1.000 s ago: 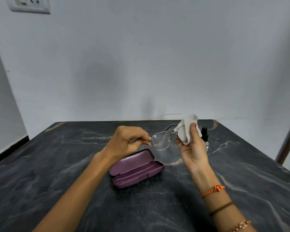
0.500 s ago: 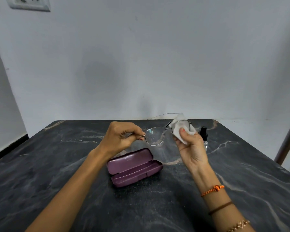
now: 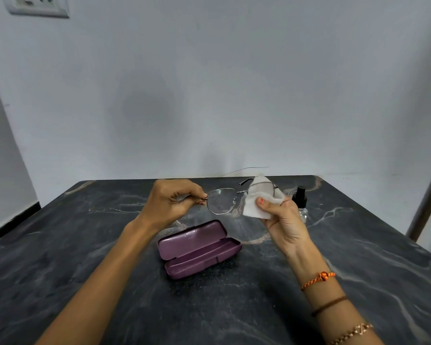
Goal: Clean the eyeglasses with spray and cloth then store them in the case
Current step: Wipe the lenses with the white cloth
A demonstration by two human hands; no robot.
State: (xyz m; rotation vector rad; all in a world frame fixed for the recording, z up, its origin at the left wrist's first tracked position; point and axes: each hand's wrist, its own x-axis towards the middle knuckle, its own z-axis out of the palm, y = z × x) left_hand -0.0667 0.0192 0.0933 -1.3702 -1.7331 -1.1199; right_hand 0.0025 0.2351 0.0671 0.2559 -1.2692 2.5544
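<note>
Thin metal-framed eyeglasses (image 3: 220,201) are held above the dark marble table (image 3: 85,245). My left hand (image 3: 173,202) pinches the frame's left end. My right hand (image 3: 281,221) holds a white cloth (image 3: 256,201) folded around the right lens, thumb pressing on the cloth. Below the hands lies an open purple glasses case (image 3: 199,249), empty, lid tipped back. A small clear spray bottle (image 3: 300,201) with a black cap stands just behind my right hand, partly hidden by it.
The table's far edge meets a pale wall. A thin wire (image 3: 246,169) runs along the wall behind the table. A dark pole (image 3: 426,195) leans at the right edge. A wall socket (image 3: 36,5) sits top left.
The glasses and both hands have drifted slightly left and up. The cloth has slid lower around the right lens, with my thumb now pressing it from below.
</note>
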